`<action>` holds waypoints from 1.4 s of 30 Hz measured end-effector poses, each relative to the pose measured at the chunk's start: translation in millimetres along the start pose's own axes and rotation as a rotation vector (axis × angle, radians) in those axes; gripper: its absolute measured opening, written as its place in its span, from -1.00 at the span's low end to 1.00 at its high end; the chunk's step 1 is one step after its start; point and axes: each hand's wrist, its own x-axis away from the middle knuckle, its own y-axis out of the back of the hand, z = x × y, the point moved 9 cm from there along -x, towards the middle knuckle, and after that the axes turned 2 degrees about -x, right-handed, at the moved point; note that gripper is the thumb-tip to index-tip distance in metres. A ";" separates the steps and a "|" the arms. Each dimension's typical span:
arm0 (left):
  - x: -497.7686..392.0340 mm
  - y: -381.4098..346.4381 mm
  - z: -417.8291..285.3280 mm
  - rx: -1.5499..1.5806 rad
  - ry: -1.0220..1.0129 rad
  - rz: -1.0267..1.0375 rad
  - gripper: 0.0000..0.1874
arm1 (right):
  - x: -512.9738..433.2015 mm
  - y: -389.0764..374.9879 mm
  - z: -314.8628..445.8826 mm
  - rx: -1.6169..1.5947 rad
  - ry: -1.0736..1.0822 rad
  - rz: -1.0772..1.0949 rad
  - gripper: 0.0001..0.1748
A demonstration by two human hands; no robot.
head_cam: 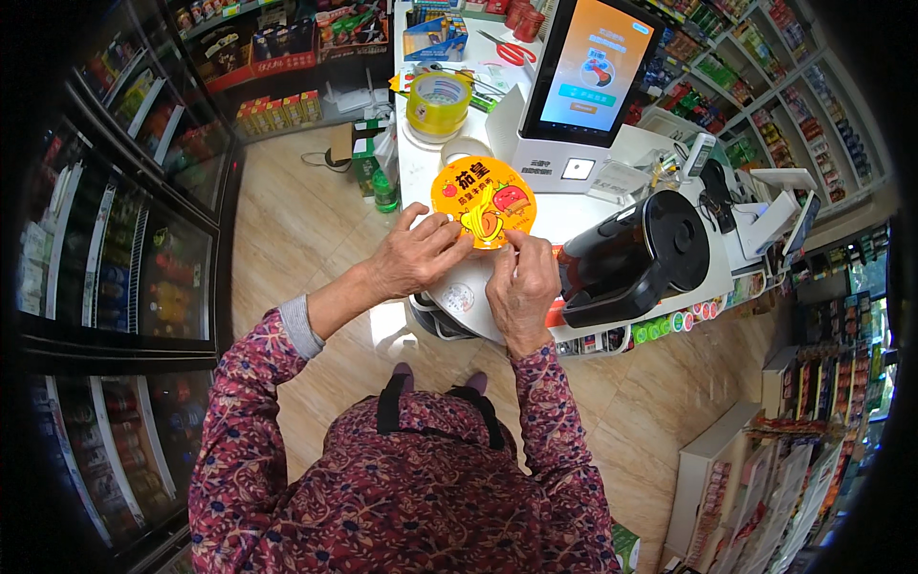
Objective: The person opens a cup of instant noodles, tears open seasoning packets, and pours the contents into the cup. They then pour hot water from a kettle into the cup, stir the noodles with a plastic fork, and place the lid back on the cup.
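Note:
A round instant noodle tub with an orange printed lid (495, 188) is in front of me at the white counter (566, 219). The lid bears writing and pictures of tomatoes and noodles. My left hand (419, 251) has its fingertips curled on the lid's lower left edge. At the lower right edge, the bent thumb and fingers of my right hand (526, 287) pinch the rim. Both hands hide part of the near edge, and the tub's body is out of sight below the lid. Right of my right hand is a large black jug (617, 251) with a handle and round cap.
Behind the tub, rolls of yellow tape (439, 104) sit left of a self-checkout terminal (592, 72) with a lit screen. Red-handled scissors (515, 52) lie farther back. Glass-door drink coolers (143, 237) line the left, and stocked shelves (796, 100) rise at the right.

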 end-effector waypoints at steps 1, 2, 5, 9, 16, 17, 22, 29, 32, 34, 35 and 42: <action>0.8 0.2 0.2 -0.001 0.008 -0.003 -0.65 | -3.5 1.4 -0.1 -0.022 -0.038 -0.005 -0.89; 1.9 -0.1 0.7 -0.009 0.016 -0.008 -0.64 | -10.2 -1.7 1.2 -0.005 -0.070 0.034 -0.88; 4.0 0.0 0.2 -0.025 0.027 -0.032 -0.66 | -37.5 -14.8 5.0 0.086 -0.156 0.174 -0.77; 5.0 -0.6 -0.9 -0.040 0.027 -0.066 -0.71 | -62.7 -41.5 -6.4 0.257 -0.240 0.403 -0.54; 9.5 -3.9 2.1 -0.025 0.036 -0.082 -0.68 | -65.0 -67.3 -19.4 0.308 -0.424 0.727 -0.55; 10.3 -4.7 1.9 -0.026 0.036 -0.083 -0.68 | -63.2 -69.1 -21.2 0.305 -0.424 0.741 -0.55; 8.1 -0.4 1.1 0.010 0.026 -0.107 -0.68 | -55.6 -69.7 -40.6 0.193 -0.445 0.706 -0.61; 6.1 -3.7 -2.0 0.034 -0.016 -0.129 -0.65 | -22.6 7.3 -44.8 -0.460 -0.731 0.085 -0.76; 3.8 -2.0 -3.0 0.008 -0.017 -0.110 -0.68 | -4.7 13.4 -47.1 -0.591 -0.649 -0.089 -0.84; 5.1 -3.7 -2.8 0.008 -0.024 -0.113 -0.66 | 5.9 5.5 -50.8 -0.671 -0.684 -0.147 -0.85; 6.2 -5.6 -2.2 0.010 -0.023 -0.120 -0.63 | 9.3 2.9 -51.8 -0.682 -0.705 -0.156 -0.84; 1.8 1.0 -3.2 0.043 -0.013 -0.153 -0.61 | 23.4 -1.1 -61.3 -0.581 -0.648 -0.177 -0.84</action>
